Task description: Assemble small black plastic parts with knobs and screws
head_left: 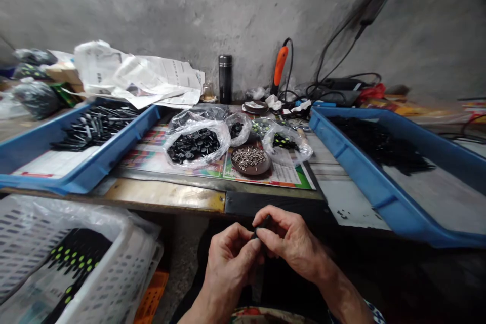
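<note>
At far left, a white plastic crate holds black parts with green dots, and a blue tray sits on the bench beyond it. Next, the left hand and right hand are both closed, their fingertips pinching a small black part between them, its lower end hidden. At right lies another blue tray.

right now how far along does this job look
Done, as a guess: the black parts with green dots in the white plastic crate. In hand: a small black part pinched between the left hand and the right hand. Remaining, probably: the bagged black discs and the dish of metal pins on the bench.
</note>
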`<state>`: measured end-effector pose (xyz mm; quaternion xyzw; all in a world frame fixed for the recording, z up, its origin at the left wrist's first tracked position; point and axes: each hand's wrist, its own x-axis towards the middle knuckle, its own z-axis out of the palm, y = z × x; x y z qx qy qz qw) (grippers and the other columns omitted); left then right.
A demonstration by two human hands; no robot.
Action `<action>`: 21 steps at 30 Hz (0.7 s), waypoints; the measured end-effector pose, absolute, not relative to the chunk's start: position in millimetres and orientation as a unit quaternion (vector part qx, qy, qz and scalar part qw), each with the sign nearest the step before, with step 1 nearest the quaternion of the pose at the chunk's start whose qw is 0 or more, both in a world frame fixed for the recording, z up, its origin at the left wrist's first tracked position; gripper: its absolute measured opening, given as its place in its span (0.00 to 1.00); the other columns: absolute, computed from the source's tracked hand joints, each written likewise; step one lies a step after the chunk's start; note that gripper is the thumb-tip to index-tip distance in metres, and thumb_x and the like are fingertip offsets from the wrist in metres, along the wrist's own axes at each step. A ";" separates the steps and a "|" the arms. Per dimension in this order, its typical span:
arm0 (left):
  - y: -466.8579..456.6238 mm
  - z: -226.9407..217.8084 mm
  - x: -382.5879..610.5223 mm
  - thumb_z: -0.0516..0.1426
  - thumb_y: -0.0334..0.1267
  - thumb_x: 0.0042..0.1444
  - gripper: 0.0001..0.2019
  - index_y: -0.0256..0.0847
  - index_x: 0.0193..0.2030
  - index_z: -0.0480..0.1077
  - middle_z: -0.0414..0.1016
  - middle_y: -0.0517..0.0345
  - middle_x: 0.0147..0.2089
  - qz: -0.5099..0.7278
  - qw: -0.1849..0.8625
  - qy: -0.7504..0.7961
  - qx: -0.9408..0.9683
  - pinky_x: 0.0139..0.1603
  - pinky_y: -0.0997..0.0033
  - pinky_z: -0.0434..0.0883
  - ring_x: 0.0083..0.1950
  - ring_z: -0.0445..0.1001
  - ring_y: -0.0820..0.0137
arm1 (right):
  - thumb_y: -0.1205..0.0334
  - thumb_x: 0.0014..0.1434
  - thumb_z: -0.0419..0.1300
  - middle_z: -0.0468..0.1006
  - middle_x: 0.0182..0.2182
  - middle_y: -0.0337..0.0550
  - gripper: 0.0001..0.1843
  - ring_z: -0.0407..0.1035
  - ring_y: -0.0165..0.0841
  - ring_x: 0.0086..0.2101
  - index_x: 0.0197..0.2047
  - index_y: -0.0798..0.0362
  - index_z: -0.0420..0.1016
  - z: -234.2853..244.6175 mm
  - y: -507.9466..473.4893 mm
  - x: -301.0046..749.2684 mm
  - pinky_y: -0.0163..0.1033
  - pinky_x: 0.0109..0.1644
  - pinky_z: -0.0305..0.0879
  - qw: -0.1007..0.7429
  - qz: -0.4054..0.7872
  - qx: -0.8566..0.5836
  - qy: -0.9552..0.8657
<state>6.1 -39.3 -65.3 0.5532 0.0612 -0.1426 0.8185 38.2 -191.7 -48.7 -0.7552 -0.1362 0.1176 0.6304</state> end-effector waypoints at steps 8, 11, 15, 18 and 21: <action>-36.8 -61.0 8.3 0.69 0.52 0.49 0.21 0.36 0.29 0.68 0.74 0.60 0.22 -0.160 0.821 0.059 0.545 0.14 0.83 0.55 0.15 0.60 0.82 | 0.53 0.62 0.62 0.68 0.23 0.35 0.14 0.63 0.26 0.21 0.43 0.57 0.74 -56.4 -196.3 43.2 0.27 0.24 0.60 0.661 0.115 -0.729 -0.138; -37.0 -60.0 10.8 0.69 0.54 0.48 0.23 0.37 0.30 0.67 0.75 0.58 0.22 -0.180 0.820 0.054 0.540 0.12 0.83 0.55 0.14 0.62 0.80 | 0.48 0.64 0.61 0.67 0.22 0.35 0.18 0.61 0.25 0.20 0.42 0.57 0.75 -55.2 -199.1 45.5 0.27 0.22 0.57 0.685 0.100 -0.708 -0.136; -36.1 -62.3 14.2 0.67 0.54 0.51 0.22 0.36 0.36 0.70 0.76 0.57 0.24 -0.172 0.812 0.026 0.556 0.15 0.81 0.61 0.16 0.66 0.77 | 0.45 0.64 0.61 0.66 0.19 0.35 0.21 0.59 0.25 0.19 0.36 0.57 0.74 -52.8 -197.3 45.5 0.28 0.21 0.56 0.691 0.090 -0.705 -0.133; -35.9 -65.2 14.8 0.66 0.53 0.54 0.20 0.37 0.42 0.71 0.77 0.56 0.27 -0.119 0.779 -0.012 0.616 0.19 0.78 0.66 0.20 0.70 0.73 | 0.43 0.64 0.61 0.65 0.19 0.35 0.23 0.59 0.25 0.19 0.35 0.57 0.74 -52.8 -195.0 45.0 0.28 0.22 0.55 0.698 0.073 -0.701 -0.122; -38.3 -71.0 15.0 0.64 0.48 0.57 0.15 0.41 0.46 0.75 0.80 0.52 0.34 0.016 0.712 -0.047 0.700 0.29 0.75 0.72 0.29 0.76 0.68 | 0.43 0.64 0.61 0.63 0.19 0.34 0.23 0.57 0.25 0.19 0.33 0.57 0.72 -52.9 -193.9 45.9 0.28 0.21 0.54 0.693 0.037 -0.711 -0.113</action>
